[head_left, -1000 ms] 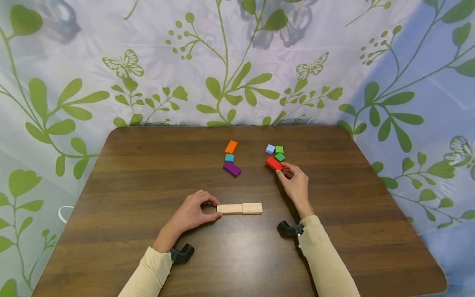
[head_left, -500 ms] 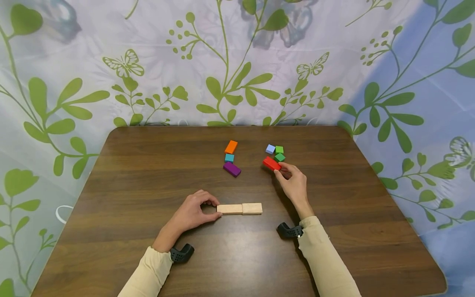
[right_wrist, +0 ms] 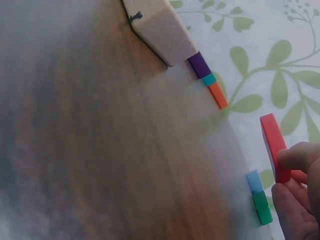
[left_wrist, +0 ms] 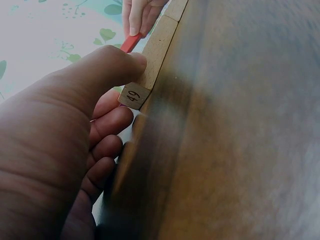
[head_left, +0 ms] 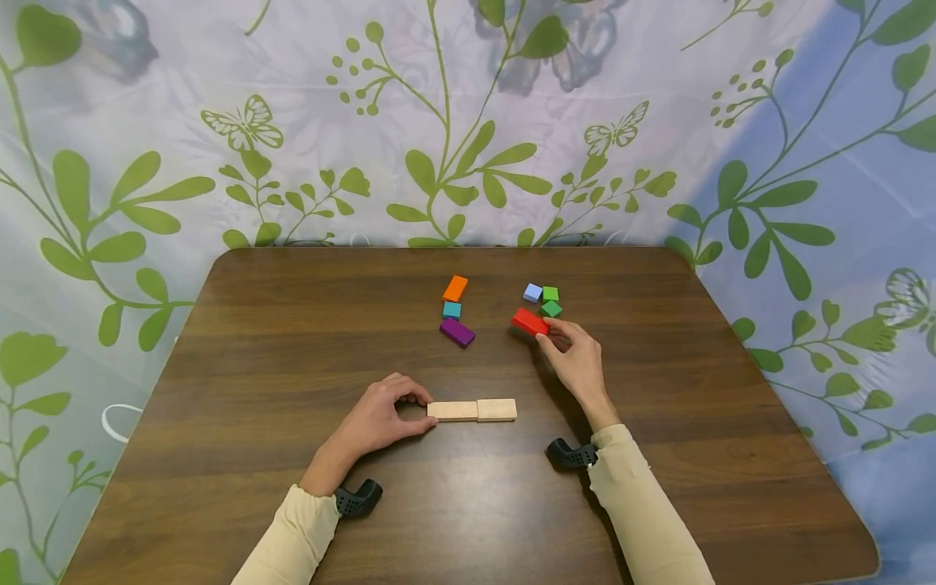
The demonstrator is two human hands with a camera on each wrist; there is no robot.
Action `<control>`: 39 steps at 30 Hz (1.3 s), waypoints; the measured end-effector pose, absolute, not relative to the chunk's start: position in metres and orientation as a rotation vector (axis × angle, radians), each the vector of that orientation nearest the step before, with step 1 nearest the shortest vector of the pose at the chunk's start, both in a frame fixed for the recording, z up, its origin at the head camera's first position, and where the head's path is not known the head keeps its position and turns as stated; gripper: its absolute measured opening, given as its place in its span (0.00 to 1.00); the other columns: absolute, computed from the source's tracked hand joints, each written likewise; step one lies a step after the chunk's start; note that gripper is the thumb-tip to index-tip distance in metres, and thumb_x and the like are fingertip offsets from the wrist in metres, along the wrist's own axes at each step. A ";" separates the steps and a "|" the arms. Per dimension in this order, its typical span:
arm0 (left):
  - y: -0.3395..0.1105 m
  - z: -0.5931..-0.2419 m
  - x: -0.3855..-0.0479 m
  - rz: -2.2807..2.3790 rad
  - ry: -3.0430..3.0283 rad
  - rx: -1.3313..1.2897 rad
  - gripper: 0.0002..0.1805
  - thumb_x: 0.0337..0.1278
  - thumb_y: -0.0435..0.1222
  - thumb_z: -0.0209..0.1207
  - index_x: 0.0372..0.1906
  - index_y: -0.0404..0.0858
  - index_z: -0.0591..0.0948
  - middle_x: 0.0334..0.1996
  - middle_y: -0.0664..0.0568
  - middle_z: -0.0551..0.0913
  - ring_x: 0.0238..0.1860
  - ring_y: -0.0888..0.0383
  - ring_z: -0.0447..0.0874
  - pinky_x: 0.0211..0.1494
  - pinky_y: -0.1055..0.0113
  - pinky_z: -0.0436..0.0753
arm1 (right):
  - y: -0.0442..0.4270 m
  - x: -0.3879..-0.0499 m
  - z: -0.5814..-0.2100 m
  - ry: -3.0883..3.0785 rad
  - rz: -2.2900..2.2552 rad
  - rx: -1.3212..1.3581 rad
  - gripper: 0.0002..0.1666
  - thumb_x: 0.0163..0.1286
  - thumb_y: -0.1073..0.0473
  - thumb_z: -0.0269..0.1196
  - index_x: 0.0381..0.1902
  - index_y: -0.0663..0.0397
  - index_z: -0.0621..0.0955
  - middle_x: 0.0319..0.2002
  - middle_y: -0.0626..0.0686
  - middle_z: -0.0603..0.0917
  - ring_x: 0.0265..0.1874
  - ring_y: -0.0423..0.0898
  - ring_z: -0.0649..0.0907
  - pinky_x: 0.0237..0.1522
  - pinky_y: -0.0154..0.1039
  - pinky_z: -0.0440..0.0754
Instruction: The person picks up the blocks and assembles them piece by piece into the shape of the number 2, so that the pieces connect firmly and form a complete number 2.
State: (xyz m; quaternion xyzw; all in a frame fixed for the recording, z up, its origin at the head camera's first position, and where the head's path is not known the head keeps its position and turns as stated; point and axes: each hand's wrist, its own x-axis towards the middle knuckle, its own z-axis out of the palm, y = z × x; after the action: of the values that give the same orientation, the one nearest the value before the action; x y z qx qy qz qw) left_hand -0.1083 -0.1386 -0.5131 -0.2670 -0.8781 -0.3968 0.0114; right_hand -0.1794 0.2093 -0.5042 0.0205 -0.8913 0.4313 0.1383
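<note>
Two plain wooden blocks (head_left: 452, 411) lie end to end in a row on the table. My left hand (head_left: 380, 413) pinches the left end of that row between thumb and fingers; the left wrist view shows "49" written on the end face of the near wooden block (left_wrist: 134, 95). Between the thumb and fingers of my right hand (head_left: 581, 357) is a red block (head_left: 530, 322), pinched at its right end. In the right wrist view the red block (right_wrist: 273, 145) appears raised off the table, close to the small green and light blue blocks.
At the back middle, an orange block (head_left: 456, 288), a teal block (head_left: 452, 310) and a purple block (head_left: 457, 332) form a chain. Right of them sit a light blue block (head_left: 533, 292), a light green block (head_left: 551, 294) and a darker green block (head_left: 551, 309). A patterned cloth (head_left: 307, 122) hangs behind the table.
The right hand has moved slightly left with the red block in its grip. My left hand and the wooden blocks have stayed where they were.
</note>
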 end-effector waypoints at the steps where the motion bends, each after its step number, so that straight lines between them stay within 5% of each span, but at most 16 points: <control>1: -0.139 -0.513 -0.108 -1.238 -2.739 -0.833 0.14 0.50 0.44 0.78 0.39 0.48 0.86 0.35 0.60 0.84 0.41 0.63 0.77 0.46 0.65 0.80 | 0.209 -0.179 -0.503 -2.577 1.253 0.064 0.23 0.68 0.59 0.72 0.59 0.58 0.85 0.55 0.61 0.85 0.52 0.57 0.87 0.53 0.50 0.85; 39: -0.140 -0.512 -0.109 -1.231 -2.740 -0.838 0.13 0.50 0.44 0.78 0.39 0.49 0.86 0.36 0.60 0.84 0.41 0.62 0.78 0.46 0.65 0.80 | 0.195 -0.177 -0.493 -2.602 1.373 0.343 0.23 0.69 0.61 0.71 0.61 0.57 0.84 0.59 0.58 0.84 0.56 0.54 0.86 0.59 0.43 0.81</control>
State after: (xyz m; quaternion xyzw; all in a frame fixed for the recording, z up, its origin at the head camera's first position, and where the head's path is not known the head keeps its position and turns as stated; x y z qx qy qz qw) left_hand -0.1086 -0.1396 -0.5118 -0.2687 -0.8785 -0.3948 0.0116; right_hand -0.1769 0.1953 -0.4931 0.1154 -0.8750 0.4616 0.0895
